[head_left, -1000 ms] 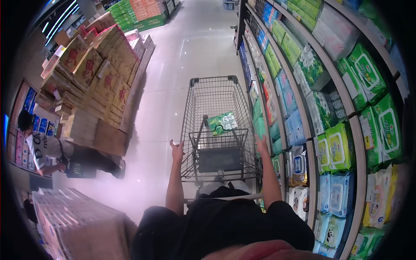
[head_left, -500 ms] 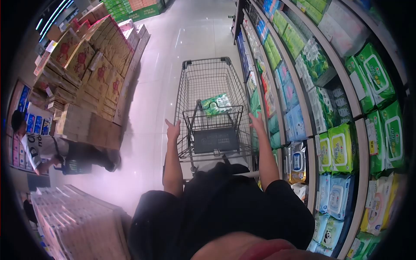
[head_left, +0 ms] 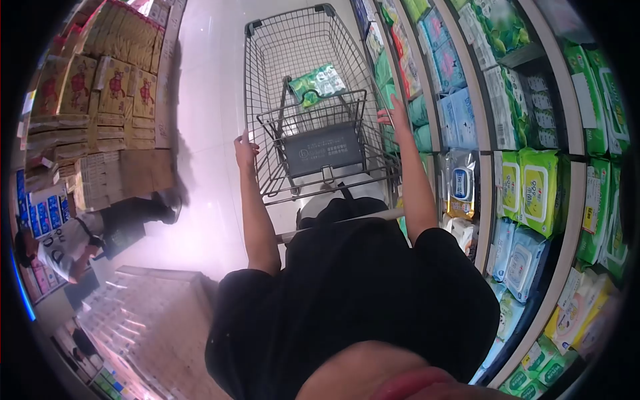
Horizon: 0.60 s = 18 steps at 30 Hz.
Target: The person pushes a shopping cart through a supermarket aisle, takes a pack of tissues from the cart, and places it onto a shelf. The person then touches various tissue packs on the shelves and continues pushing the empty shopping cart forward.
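A grey wire shopping cart stands in front of me, its dark fold-down seat panel towards my body. Inside the basket lies a green and white plastic-wrapped pack. My left hand is at the left side of the cart, loosely bent, with thumb and forefinger apart. At the right side wires is my right hand, its fingers spread and pointing inward. Whether either hand presses on the wire is hard to see. The cart's push bar runs across close to my waist, below both forearms.
Shelves of wet wipes and tissue packs line my right, close beside the cart. Stacked cartons stand on the left across the pale floor. A person is at the lower left, near a wrapped pallet stack.
The cart appears higher in view, with the shelves and cartons shifted as my head and body moved. The left fingers are more bent than before. Both hands stay at the cart's sides.
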{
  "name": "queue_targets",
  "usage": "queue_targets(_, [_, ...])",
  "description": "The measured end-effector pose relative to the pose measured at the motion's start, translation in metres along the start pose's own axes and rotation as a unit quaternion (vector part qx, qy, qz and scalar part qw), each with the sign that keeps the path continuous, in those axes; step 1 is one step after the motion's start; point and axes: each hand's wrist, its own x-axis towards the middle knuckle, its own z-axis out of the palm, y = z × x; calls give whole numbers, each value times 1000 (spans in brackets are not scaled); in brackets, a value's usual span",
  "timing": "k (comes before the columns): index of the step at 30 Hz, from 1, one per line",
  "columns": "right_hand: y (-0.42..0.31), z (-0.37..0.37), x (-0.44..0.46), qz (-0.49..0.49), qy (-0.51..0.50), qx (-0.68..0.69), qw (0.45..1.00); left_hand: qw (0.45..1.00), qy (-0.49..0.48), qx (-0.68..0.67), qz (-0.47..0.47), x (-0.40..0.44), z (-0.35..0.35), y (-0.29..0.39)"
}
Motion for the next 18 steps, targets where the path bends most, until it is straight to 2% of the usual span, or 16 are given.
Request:
queue_targets(2, [-4, -2, -1, 25, 18, -21, 999, 996, -49, -61, -53, -11, -6, 12])
queue_targets(5, [-4, 0, -3, 36, 24, -59, 997, 993, -38, -91, -65, -17, -6, 12])
queue_targets(7, [4, 6, -7, -23, 72, -55, 996, 986, -11, -150, -72, -13, -6, 2])
queue_targets(8, [4, 5, -11, -22, 72, -58, 996, 986, -11, -151, -74, -12, -5, -3])
queue_targets(11, [10, 3, -5, -23, 63, -94, 993, 993, 40, -97, -56, -19, -1, -3])
queue_targets(13, [20, 2, -11, -38, 95, -79, 992, 995, 57, -66, -52, -20, -2, -5])
queue_targets(15, [28, -2, -14, -62, 79, -67, 993, 997, 62, 5, -51, -5, -4, -21])
queue_targets(16, [28, -4, -17, -73, 69, -55, 993, 997, 66, -5, -47, 8, -2, -37])
queue_targets(18, [24, -1, -22, -77, 68, -47, 994, 990, 121, 58, -34, 24, 0, -46])
